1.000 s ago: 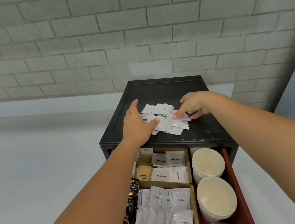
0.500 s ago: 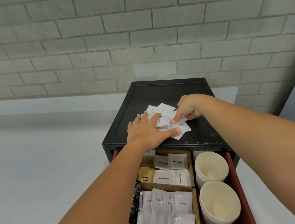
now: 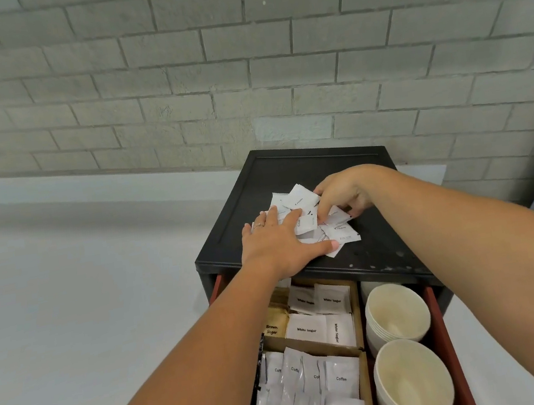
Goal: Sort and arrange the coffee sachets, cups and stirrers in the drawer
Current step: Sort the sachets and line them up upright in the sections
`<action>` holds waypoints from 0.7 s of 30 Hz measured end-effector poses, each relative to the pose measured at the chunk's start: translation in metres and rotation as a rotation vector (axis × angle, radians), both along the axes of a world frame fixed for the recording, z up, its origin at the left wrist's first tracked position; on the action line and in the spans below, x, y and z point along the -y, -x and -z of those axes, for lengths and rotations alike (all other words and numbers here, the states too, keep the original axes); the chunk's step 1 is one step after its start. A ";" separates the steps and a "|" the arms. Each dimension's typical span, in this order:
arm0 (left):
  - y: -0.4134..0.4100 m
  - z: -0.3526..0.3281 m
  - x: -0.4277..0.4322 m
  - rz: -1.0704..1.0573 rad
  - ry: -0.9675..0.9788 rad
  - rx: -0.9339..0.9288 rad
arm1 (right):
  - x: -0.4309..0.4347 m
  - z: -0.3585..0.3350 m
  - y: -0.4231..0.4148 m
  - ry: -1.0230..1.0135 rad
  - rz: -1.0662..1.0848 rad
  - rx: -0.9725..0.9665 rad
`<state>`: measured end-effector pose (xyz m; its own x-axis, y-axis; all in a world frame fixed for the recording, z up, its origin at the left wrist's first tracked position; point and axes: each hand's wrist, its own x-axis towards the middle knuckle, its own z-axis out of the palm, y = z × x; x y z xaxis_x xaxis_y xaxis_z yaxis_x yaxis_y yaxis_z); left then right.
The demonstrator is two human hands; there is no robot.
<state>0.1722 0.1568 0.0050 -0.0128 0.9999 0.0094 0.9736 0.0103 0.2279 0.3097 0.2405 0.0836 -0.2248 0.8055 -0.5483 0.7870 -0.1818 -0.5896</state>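
The left hand [image 3: 278,245] lay flat, fingers [image 3: 287,220] straight, on the cream sachets [image 3: 342,233] — the right hand [image 3: 346,191] pinched their far side. This was the gathering step; next, probably, lift them into the drawer [image 3: 437,315] below the hands.

**Q:** State the reference point.
**A:** The cabinet [image 3: 305,169]. Its rear stands against the wall [image 3: 240,68].

**Q:** What is on the cabinet?
**A:** The cream sachets [image 3: 340,231] lie heaped on the front half of its top. My left hand [image 3: 282,245] lies flat on the heap's left front. My right hand [image 3: 347,194] pinches sachets at its right rear.

**Q:** And out from the cabinet front?
**A:** The drawer [image 3: 443,332] projects toward me.
- Left part, nearest the cabinet: brown sugar sachets [image 3: 273,328], with white sugar sachets [image 3: 319,315] just to their right.
- Left part, farther out: coffee sachets [image 3: 319,390].
- Right part: near cup stack [image 3: 397,307], then far cup stack [image 3: 414,384].
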 end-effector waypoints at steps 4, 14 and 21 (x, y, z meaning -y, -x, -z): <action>0.000 0.001 -0.001 -0.004 -0.024 -0.002 | 0.002 -0.003 -0.008 0.091 0.073 -0.146; -0.001 0.002 -0.001 -0.005 -0.052 0.002 | 0.011 0.006 -0.026 0.068 0.210 -0.407; 0.000 0.001 0.000 -0.003 -0.053 -0.013 | 0.015 0.010 -0.014 0.048 0.219 -0.334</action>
